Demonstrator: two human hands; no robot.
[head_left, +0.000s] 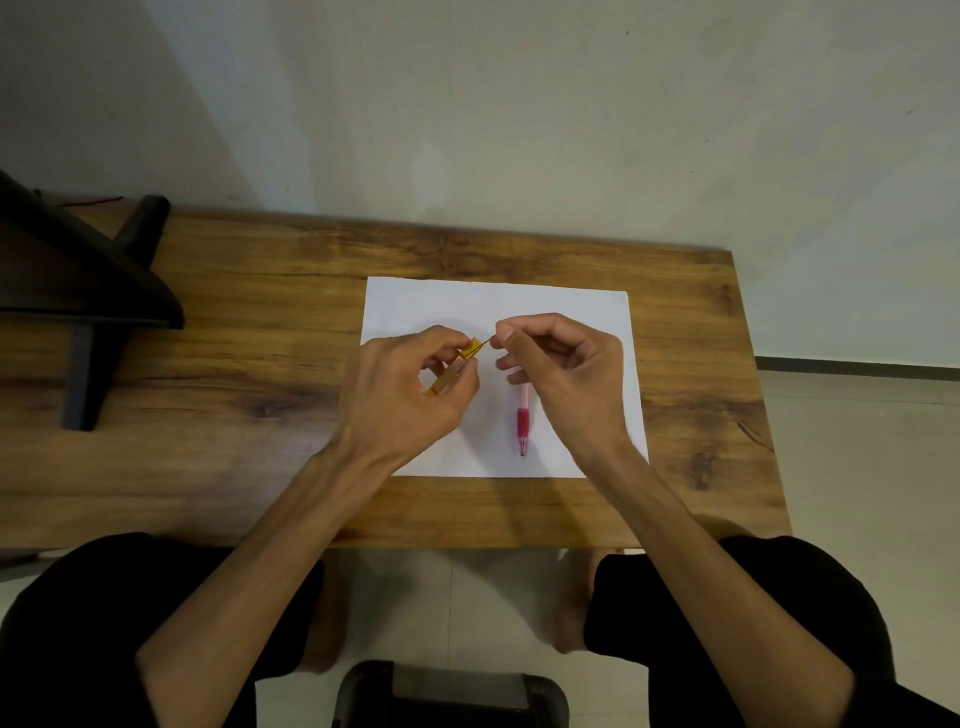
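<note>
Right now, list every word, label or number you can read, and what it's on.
No text can be read in this view.
On the amber case in the left hand and the thin rod in the right hand: no label shows.
On the red pen: any print is too small to read.
The white sheet: blank where it shows.
</note>
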